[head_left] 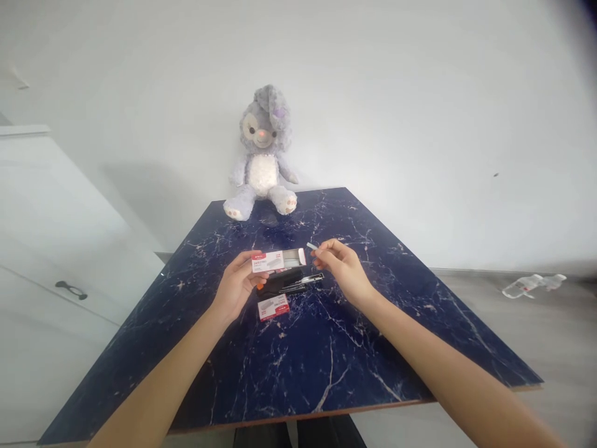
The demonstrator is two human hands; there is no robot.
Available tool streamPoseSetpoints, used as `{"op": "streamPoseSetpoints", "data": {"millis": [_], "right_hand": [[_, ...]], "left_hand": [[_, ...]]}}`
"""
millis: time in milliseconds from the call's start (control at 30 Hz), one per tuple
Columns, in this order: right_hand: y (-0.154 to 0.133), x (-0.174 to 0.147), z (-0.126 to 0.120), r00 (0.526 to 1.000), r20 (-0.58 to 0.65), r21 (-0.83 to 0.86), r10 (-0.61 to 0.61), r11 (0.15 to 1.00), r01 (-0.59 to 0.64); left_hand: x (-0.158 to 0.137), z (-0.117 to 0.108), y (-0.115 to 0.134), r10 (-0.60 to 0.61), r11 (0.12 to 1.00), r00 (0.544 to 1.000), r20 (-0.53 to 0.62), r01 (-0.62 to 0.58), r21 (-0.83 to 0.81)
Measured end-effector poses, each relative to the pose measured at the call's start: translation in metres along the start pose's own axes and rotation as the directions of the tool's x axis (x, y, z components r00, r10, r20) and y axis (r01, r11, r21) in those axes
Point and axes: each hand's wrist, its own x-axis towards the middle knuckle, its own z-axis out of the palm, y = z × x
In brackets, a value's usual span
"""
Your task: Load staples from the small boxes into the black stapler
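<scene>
My left hand (237,283) grips a red and white staple box (267,262) whose inner tray (295,256) is slid out to the right, with staples showing inside. Between the thumb and fingertips of my right hand (339,264) is a small silvery strip of staples (311,247), just right of the tray's end and apart from it. Below the box lies a black stapler (289,282), its metal part pointing right; the held box and my left fingers are close over its left end. A second red and white staple box (273,307) rests on the table in front of the stapler.
A grey plush rabbit (263,155) sits at the far edge of the dark blue marbled table (326,361), against the white wall. To the left stands a white cabinet (56,236) with a dark handle. Clear plastic bottles (532,285) lie on the floor at right.
</scene>
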Motion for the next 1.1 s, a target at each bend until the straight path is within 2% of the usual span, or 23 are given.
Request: {"op": "streamPoseSetpoints", "data": {"millis": [167, 300, 467, 667, 800, 900, 967, 1033, 1100], "right_hand": [[0.009, -0.001, 0.003, 0.995, 0.074, 0.068, 0.073, 0.995, -0.078], [0.014, -0.001, 0.004, 0.992, 0.084, 0.056, 0.091, 0.994, -0.096], [0.011, 0.0, 0.001, 0.996, 0.068, -0.011, 0.054, 0.999, -0.053], [0.011, -0.006, 0.007, 0.995, 0.1, -0.141, -0.026, 0.989, 0.04], [0.011, -0.008, 0.009, 0.992, 0.117, -0.173, -0.046, 0.983, 0.066], [0.007, -0.003, 0.003, 0.995, 0.097, -0.152, -0.028, 0.987, 0.043], [0.005, 0.003, -0.003, 0.999, 0.051, -0.1, -0.004, 0.995, 0.009], [0.006, 0.009, -0.01, 1.0, 0.008, -0.069, 0.02, 0.997, -0.02], [0.008, 0.016, -0.016, 0.999, -0.018, -0.08, 0.045, 0.996, -0.047]], "left_hand": [[-0.002, 0.001, 0.0, -0.012, 1.0, 0.999, 0.052, 0.012, -0.013], [-0.004, 0.002, 0.003, -0.013, 1.0, 0.993, 0.118, 0.015, -0.016], [-0.008, 0.004, 0.005, 0.034, 0.982, 0.988, 0.151, -0.062, 0.18], [-0.011, 0.008, -0.003, -0.006, 0.956, 0.975, 0.223, -0.059, 0.286], [-0.013, 0.008, -0.004, -0.002, 0.912, 0.963, 0.268, -0.108, 0.395], [-0.017, 0.009, -0.002, 0.034, 0.794, 0.94, 0.34, -0.232, 0.561], [-0.021, 0.011, -0.003, 0.085, 0.629, 0.899, 0.43, -0.383, 0.676], [-0.025, 0.016, -0.007, 0.133, 0.413, 0.825, 0.549, -0.55, 0.726], [-0.027, 0.021, -0.012, 0.157, 0.22, 0.733, 0.661, -0.679, 0.7]]}}
